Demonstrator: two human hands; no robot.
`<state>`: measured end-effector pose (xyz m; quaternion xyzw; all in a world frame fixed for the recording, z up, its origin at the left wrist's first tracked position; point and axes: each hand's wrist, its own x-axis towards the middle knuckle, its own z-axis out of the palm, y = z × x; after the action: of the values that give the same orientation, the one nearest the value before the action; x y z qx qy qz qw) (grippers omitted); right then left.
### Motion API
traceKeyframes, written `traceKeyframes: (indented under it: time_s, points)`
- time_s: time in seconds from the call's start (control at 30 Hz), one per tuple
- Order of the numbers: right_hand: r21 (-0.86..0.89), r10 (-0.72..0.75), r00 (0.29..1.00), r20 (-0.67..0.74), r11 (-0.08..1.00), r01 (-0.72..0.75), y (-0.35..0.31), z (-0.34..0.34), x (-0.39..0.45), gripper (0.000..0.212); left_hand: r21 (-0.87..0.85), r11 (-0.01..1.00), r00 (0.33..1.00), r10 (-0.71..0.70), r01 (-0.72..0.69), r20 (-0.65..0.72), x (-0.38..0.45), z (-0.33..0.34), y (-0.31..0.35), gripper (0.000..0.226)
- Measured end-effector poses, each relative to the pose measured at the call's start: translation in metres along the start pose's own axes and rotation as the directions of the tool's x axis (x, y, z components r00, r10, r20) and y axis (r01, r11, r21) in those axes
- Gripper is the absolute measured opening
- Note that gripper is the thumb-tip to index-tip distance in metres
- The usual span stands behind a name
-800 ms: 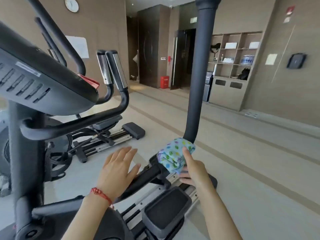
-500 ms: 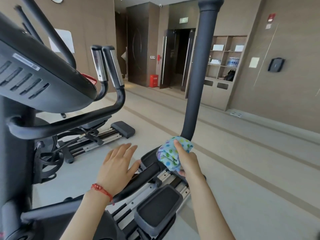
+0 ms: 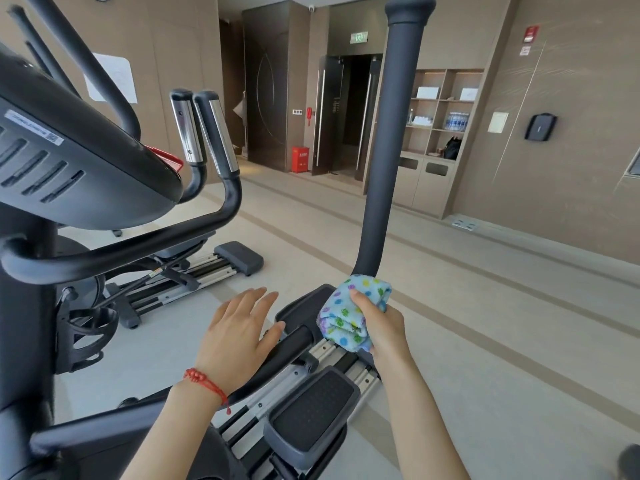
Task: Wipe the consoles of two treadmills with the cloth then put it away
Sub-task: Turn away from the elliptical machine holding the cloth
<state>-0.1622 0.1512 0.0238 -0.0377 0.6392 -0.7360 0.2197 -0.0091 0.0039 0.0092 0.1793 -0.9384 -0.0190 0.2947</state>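
A folded light-blue cloth [image 3: 348, 315] with coloured dots is bunched in my right hand [image 3: 382, 325], which grips it just below the foot of a tall dark handle bar [image 3: 394, 143]. My left hand [image 3: 239, 336] hovers flat with fingers spread over the machine's lower black bar, holding nothing. The back of a black console [image 3: 79, 161] with vent slots fills the upper left. Its front face is hidden from me.
Two chrome-sleeved grips [image 3: 204, 129] rise behind the console. Black foot pedals [image 3: 311, 414] and rails lie below my hands. A second machine's rails [image 3: 194, 271] stretch across the pale floor at left. Wall shelves [image 3: 443, 112] and a doorway [image 3: 346, 112] stand far back.
My right hand has turned and closed more fully round the cloth, drawing it slightly off the bar's foot. My left hand stays spread in about the same place. My view has shifted slightly.
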Motion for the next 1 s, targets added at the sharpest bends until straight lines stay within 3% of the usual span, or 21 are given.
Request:
traceKeyframes:
  time_s: [0.27, 0.5, 0.83, 1.0]
  points:
    - [-0.054, -0.011, 1.000, 0.022, 0.998, 0.012, 0.008, -0.067, -0.019, 0.015, -0.091, 0.988, 0.992, 0.124, -0.124, -0.005, 0.007, 0.005, 0.048, 0.050]
    - [-0.015, -0.009, 0.993, -0.119, 1.000, 0.007, 0.019, -0.154, -0.018, 0.026, -0.139, 0.961, 0.971, 0.240, -0.240, -0.017, 0.011, 0.037, 0.120, 0.049]
    - [-0.054, 0.037, 0.968, -0.250, 0.997, -0.052, 0.049, -0.329, -0.002, 0.025, -0.229, 0.936, 0.937, 0.309, -0.268, 0.165, -0.004, 0.150, 0.264, 0.050]
    - [-0.010, 0.124, 0.924, -0.361, 0.991, -0.137, 0.069, -0.404, 0.015, 0.038, -0.300, 0.913, 0.885, 0.363, -0.275, 0.293, -0.008, 0.213, 0.325, 0.049]
